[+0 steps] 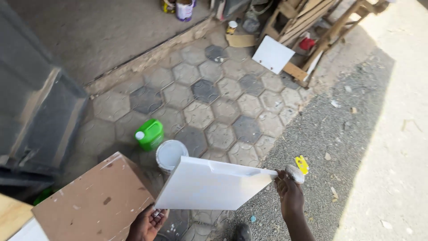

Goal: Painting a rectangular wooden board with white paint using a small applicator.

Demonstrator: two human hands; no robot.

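A white painted panel (209,185) with a notch along its upper edge is held flat in front of me. My left hand (146,224) grips its lower left corner from underneath. My right hand (289,193) is at the panel's right corner and holds a white paint-soaked rag or sponge (294,173) against that edge. Just behind the panel stands a white bucket of paint (170,154), and a green plastic jug (150,133) lies next to it.
A brown paint-speckled board (96,203) lies at lower left. A grey cabinet piece (38,116) stands at left. Another white panel (273,54) leans on stacked wooden frames (312,22). A yellow scrap (302,164) lies on the gravel. Paint cans (183,9) stand at the top.
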